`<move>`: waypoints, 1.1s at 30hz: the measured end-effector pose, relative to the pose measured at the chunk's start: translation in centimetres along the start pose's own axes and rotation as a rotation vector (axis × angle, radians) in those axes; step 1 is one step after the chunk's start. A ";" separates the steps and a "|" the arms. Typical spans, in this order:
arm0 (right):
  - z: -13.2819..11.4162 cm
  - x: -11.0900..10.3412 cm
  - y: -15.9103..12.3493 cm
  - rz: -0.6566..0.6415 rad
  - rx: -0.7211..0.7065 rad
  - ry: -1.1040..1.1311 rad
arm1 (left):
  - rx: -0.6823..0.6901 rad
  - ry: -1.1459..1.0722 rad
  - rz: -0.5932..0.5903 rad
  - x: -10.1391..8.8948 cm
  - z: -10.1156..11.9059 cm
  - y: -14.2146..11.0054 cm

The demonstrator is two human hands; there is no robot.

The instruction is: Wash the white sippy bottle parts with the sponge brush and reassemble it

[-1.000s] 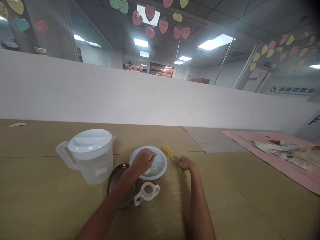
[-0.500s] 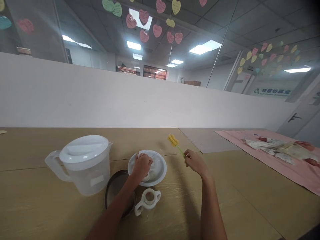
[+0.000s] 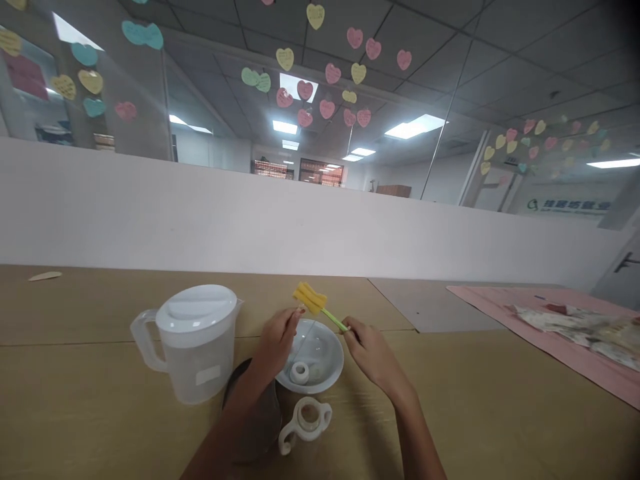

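My right hand (image 3: 370, 350) is closed around the green handle of a sponge brush (image 3: 311, 298) with a yellow foam head. The foam head is held up above the far rim of a white bowl (image 3: 336, 373). My left hand (image 3: 277, 337), fingers pinched together, is at the bowl's left side, its fingertips close to the foam. Something small seems to be between them, too small to make out. Inside the bowl are a small white ring-shaped part (image 3: 299, 373) and what looks like water. A white two-handled ring (image 3: 309, 417) lies in front of the bowl.
A lidded clear plastic pitcher (image 3: 197, 353) stands left of the bowl. My left forearm partly covers a dark round tray (image 3: 257, 420). A pink cloth (image 3: 490, 303) with printed bags lies at the right. A flat wooden stick (image 3: 45, 275) is far left, before the white wall (image 3: 300, 233).
My right hand has brought the sponge brush left and over the bowl, toward my left hand. My left hand has risen out of the bowl. The camera view has tilted up and turned left.
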State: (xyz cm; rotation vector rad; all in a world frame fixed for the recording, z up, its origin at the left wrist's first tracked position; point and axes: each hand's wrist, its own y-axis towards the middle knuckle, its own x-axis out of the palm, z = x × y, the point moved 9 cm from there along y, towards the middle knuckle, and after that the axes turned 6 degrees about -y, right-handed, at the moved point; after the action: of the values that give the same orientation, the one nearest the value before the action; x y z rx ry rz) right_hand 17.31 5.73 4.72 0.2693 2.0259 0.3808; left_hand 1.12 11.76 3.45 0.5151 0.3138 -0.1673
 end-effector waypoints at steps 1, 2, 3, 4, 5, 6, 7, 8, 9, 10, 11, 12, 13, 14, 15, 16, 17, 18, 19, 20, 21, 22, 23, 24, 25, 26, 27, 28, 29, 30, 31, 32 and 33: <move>-0.1 0.0 -0.1 -0.007 -0.005 0.003 | 0.010 0.024 0.009 -0.3 0.4 0.0; -0.2 0.1 -0.1 -0.013 -0.007 0.001 | 0.014 0.039 0.010 -0.4 0.6 0.0; -0.3 0.2 -0.1 -0.019 -0.008 -0.006 | 0.008 0.040 0.007 -0.5 0.6 0.1; -0.4 0.4 0.0 -0.023 -0.011 -0.014 | -0.005 0.018 0.001 -0.4 0.4 0.2; -0.4 0.6 0.1 -0.029 -0.019 -0.018 | -0.026 -0.035 -0.007 -0.3 0.0 0.3; -0.5 0.8 0.3 -0.035 -0.032 -0.016 | -0.057 -0.118 -0.014 -0.2 -0.5 0.4; -0.6 0.9 0.4 -0.041 -0.048 -0.008 | -0.098 -0.222 -0.019 -0.1 -1.2 0.6; -0.6 1.0 0.6 -0.045 -0.064 0.002 | -0.145 -0.335 -0.022 0.1 -1.9 0.6; -0.4 1.0 0.8 -0.043 -0.070 0.010 | -0.191 -0.441 -0.016 0.3 -2.6 0.7; -0.1 0.7 1.0 -0.029 -0.059 0.017 | -0.233 -0.526 0.003 0.3 -3.3 0.7; 0.5 0.2 1.1 0.005 -0.032 0.021 | -0.269 -0.588 0.038 0.2 -3.8 0.7; 1.2 -0.5 1.2 0.057 0.006 0.026 | -0.297 -0.637 0.077 0.1 -4.3 0.6; 1.9 -1.3 1.1 0.115 0.045 0.034 | -0.321 -0.686 0.116 0.0 -4.6 0.6; 2.4 -2.0 1.0 0.160 0.070 0.051 | -0.347 -0.743 0.146 -0.1 -4.8 0.5; 2.6 -2.4 0.9 0.177 0.072 0.079 | -0.373 -0.808 0.164 0.1 -4.9 0.4; 2.4 -2.4 0.9 0.155 0.049 0.117 | -0.398 -0.878 0.170 0.3 -4.9 0.4; 2.0 -1.9 1.0 0.101 0.011 0.154 | -0.415 -0.944 0.170 0.5 -4.9 0.4; 1.4 -1.2 1.0 0.031 -0.030 0.186 | -0.426 -1.001 0.166 0.7 -4.7 0.5; 0.8 -0.4 1.0 -0.041 -0.064 0.205 | -0.433 -1.047 0.161 0.9 -4.6 0.6; 0.4 0.4 1.0 -0.107 -0.086 0.210 | -0.441 -1.083 0.156 1.1 -4.6 0.6; 0.2 1.2 0.9 -0.165 -0.097 0.204 | -0.458 -1.108 0.155 1.2 -4.7 0.7; 0.1 1.9 0.9 -0.216 -0.099 0.190 | -0.480 -1.123 0.155 1.3 -4.8 0.7; 0.2 2.4 0.7 -0.262 -0.096 0.173 | -0.506 -1.129 0.152 1.5 -5.0 0.6; 0.5 2.7 0.6 -0.305 -0.091 0.156 | -0.530 -1.126 0.148 1.6 -5.3 0.5; 0.8 2.8 0.4 -0.339 -0.083 0.137 | -0.545 -1.116 0.140 1.8 -5.4 0.5; 1.2 2.6 0.1 -0.360 -0.076 0.116 | -0.550 -1.104 0.126 1.9 -5.4 0.4; 1.5 2.3 -0.1 -0.369 -0.069 0.098 | -0.544 -1.091 0.113 2.0 -5.4 0.4; 1.7 1.8 -0.3 -0.369 -0.064 0.092 | -0.532 -1.081 0.105 2.0 -5.2 0.4; 1.8 1.3 -0.4 -0.359 -0.061 0.100 | -0.518 -1.073 0.098 2.1 -5.0 0.3; 1.8 0.8 -0.4 -0.342 -0.057 0.121 | -0.500 -1.073 0.084 2.2 -4.7 0.3; 1.7 0.3 -0.4 -0.319 -0.053 0.149 | -0.485 -1.081 0.056 2.4 -4.3 0.4; 1.7 0.0 -0.3 -0.300 -0.050 0.178 | -0.477 -1.097 0.024 2.6 -4.0 0.4; 1.6 0.0 -0.3 -0.292 -0.049 0.203 | -0.472 -1.115 -0.006 2.8 -3.6 0.4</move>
State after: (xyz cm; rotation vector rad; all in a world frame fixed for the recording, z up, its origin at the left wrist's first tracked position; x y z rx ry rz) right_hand 18.71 5.72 3.93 -0.1006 2.2112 0.2822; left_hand 2.93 13.72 -0.31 -0.0956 -0.7251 -0.3474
